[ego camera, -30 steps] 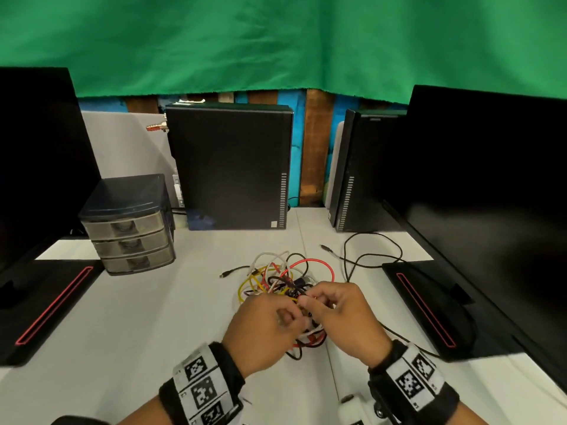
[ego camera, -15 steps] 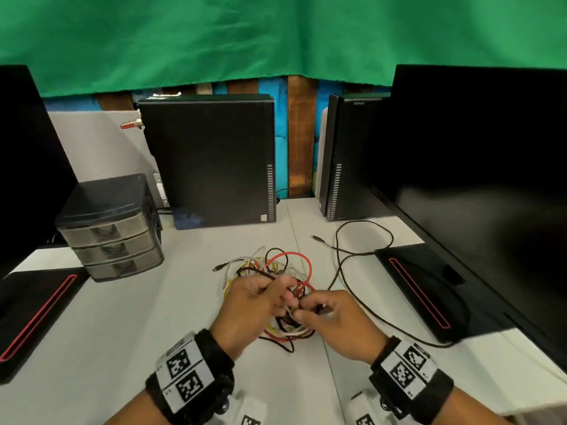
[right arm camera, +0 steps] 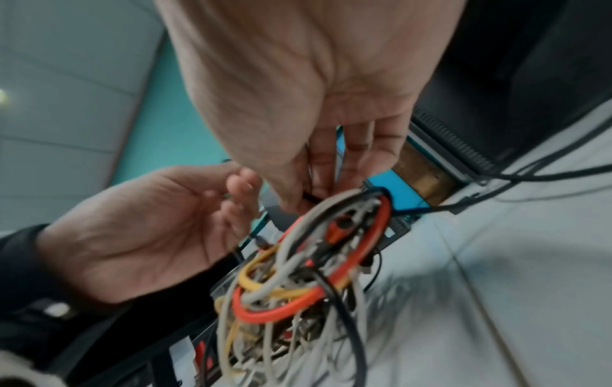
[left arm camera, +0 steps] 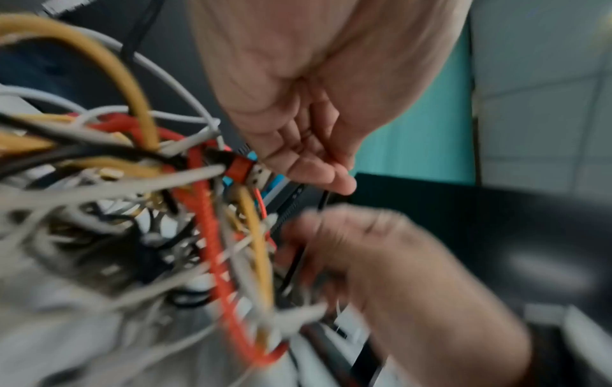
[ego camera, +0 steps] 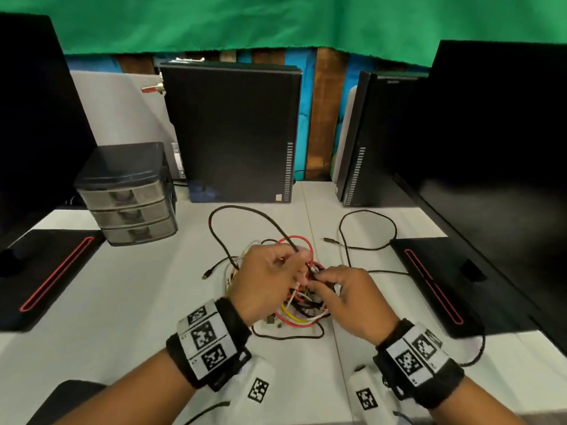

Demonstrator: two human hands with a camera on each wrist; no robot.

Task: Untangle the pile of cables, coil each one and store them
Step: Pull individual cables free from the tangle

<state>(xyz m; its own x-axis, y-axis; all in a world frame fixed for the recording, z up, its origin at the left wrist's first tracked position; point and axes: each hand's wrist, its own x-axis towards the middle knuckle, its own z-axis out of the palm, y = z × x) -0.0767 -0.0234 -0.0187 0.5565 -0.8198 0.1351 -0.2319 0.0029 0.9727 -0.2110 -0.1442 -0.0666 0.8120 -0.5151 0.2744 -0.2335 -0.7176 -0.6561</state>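
Observation:
A tangle of red, yellow, white and black cables (ego camera: 302, 312) lies mid-table under both hands. My left hand (ego camera: 294, 256) pinches a thin black cable (ego camera: 239, 208) that arcs in a wide loop toward the back; the left wrist view shows its fingertips (left arm camera: 331, 178) closed on that cable. My right hand (ego camera: 319, 279) pinches a black strand at the top of the tangle, and the right wrist view shows its fingers (right arm camera: 326, 167) above the tangle (right arm camera: 298, 282). Both palms hide the tangle's middle.
A three-drawer unit (ego camera: 129, 197) stands at the back left. Two black computer cases (ego camera: 233, 133) (ego camera: 359, 139) line the back. Monitors stand on bases at left (ego camera: 52, 271) and right (ego camera: 435, 280). Another black cable (ego camera: 368, 211) loops on the table at right.
My left hand has drawn a black cable out of the tangle, so a wide loop now arcs toward the back. The hands stay close together over the pile.

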